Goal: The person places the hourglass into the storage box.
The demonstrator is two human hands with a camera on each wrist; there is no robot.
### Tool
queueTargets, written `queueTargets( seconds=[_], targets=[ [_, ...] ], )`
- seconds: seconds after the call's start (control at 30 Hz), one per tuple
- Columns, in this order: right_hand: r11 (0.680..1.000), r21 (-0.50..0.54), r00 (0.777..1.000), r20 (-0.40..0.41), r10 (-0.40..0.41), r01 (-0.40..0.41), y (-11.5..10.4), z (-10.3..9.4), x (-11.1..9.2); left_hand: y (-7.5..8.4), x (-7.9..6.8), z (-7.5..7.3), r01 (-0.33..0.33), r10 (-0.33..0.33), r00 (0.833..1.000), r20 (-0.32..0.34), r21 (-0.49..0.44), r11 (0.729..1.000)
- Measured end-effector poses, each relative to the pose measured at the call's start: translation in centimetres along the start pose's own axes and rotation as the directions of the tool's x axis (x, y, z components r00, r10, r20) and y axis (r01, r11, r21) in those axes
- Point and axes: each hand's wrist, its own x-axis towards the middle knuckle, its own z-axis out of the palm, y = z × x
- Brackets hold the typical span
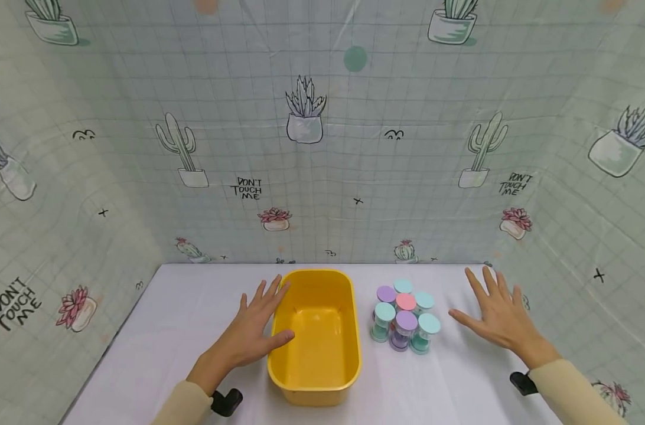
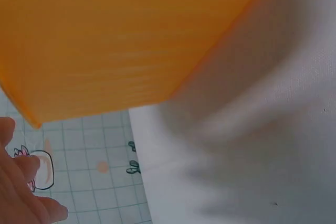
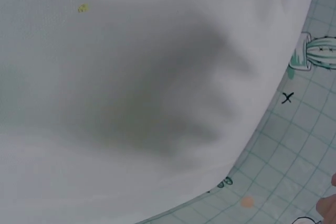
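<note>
A yellow plastic basin point(image 1: 314, 392) stands near the middle of the white table, nothing lying in it. Over its left rim my left hand point(image 1: 256, 327) is spread, fingers straight; whether it touches the rim I cannot tell. The basin's outer wall point(image 2: 115, 40) fills the upper left wrist view. Right of the basin stand several small clear containers with round lids, among them a purple-lidded one point(image 1: 406, 321), a teal-lidded one point(image 1: 429, 324) and a pink-lidded one point(image 1: 406, 301). Farther right, my right hand point(image 1: 498, 316) hovers above the table with spread fingers and holds nothing.
The white tabletop point(image 1: 195, 307) ends at a hanging cloth point(image 1: 328, 177) printed with cacti, behind and on both sides. Black straps with small devices sit at both wrists. The right hand's shadow point(image 3: 157, 98) falls on the table.
</note>
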Motion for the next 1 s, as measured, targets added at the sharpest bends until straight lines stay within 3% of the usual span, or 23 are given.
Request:
queueTargets(
  seconds=[0.1,0.33,0.57,0.77,1.0],
  targets=[
    [1.0,0.003,1.0,0.013,-0.007,0.007,0.2,-0.2,0.5,0.0,0.1,0.4,0.003,-0.003,1.0,0.006,0.006,1.0],
    [1.0,0.03,1.0,0.016,0.007,-0.008,0.3,-0.5,0.9,-0.3,0.4,0.9,-0.057,0.057,0.998,0.011,0.01,0.998],
    [0.999,0.04,0.999,0.043,0.01,-0.012,0.0,-0.7,1.2,-0.5,0.3,1.0,-0.129,0.129,0.992,0.008,-0.052,0.99],
    [0.976,0.204,0.993,0.103,0.06,-0.08,-0.7,-1.0,1.3,-0.6,0.6,1.0,-0.147,0.157,0.985,0.069,-0.124,0.981],
    [0.923,0.364,0.985,0.163,0.065,-0.121,-1.4,-1.4,1.2,-0.7,0.6,1.1,-0.1,0.122,0.981,0.149,-0.151,0.983]
  ],
)
